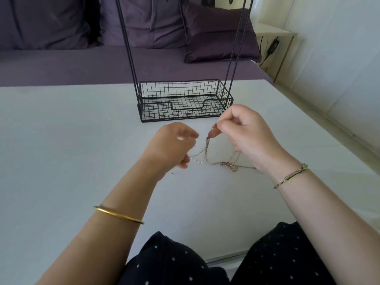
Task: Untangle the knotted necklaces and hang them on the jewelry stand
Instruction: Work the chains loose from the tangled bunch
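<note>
Thin tangled necklaces (207, 153) hang between my two hands just above the white table (72, 140). My right hand (248, 136) pinches the chains near a pinkish pendant (212, 133) and lifts them. My left hand (174, 145) holds a silver strand, pulling it to the left. A rose-gold clump of chain (229, 166) lies on the table under my right hand. The black wire jewelry stand (185, 101) is straight ahead; its basket base sits on the table and its upright rods run out of the top of the view.
A purple sofa with cushions (216, 38) is behind the table. A white wall and a small side table (275, 33) with cables are at the right. My dark dotted clothing (185, 262) is at the table's near edge.
</note>
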`<state>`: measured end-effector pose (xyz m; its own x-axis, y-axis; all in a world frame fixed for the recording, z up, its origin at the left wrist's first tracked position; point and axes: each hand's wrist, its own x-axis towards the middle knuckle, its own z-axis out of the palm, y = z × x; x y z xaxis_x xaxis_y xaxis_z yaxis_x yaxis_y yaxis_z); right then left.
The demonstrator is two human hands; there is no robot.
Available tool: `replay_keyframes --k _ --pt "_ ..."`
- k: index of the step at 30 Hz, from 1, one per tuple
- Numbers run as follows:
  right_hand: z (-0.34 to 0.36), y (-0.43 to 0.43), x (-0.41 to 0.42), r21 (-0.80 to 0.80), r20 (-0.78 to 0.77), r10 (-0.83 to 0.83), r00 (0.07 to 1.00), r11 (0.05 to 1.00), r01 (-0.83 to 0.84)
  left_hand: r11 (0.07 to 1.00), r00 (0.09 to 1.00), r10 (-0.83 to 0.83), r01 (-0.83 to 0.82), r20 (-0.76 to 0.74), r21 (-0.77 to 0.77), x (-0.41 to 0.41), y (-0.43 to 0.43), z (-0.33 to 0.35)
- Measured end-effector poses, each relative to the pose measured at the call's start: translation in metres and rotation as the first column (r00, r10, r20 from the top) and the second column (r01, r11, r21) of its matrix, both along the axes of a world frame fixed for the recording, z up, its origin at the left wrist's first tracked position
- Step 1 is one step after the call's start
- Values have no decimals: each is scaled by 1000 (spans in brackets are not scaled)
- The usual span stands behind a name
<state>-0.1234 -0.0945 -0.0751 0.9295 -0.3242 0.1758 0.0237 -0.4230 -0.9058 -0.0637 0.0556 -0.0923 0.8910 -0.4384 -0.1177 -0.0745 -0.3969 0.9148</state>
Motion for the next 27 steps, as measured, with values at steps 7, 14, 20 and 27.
replay_keyframes --k 7,14,20,27 --pt "2 4 2 -125 1 28 1000 992 -28 982 999 -35 31 -19 -185 -3 -6 8" --pt "3 1 4 -104 -89 33 996 994 -43 965 997 27 -47 -78 -256 -2 -5 10" --pt "-2 1 5 -164 -60 -6 998 986 -4 953 994 53 -79 -96 -294 -4 -6 12" --pt "-2 -2 5 -262 -116 0 993 965 -31 919 988 124 -148 -89 -365 0 -2 14"
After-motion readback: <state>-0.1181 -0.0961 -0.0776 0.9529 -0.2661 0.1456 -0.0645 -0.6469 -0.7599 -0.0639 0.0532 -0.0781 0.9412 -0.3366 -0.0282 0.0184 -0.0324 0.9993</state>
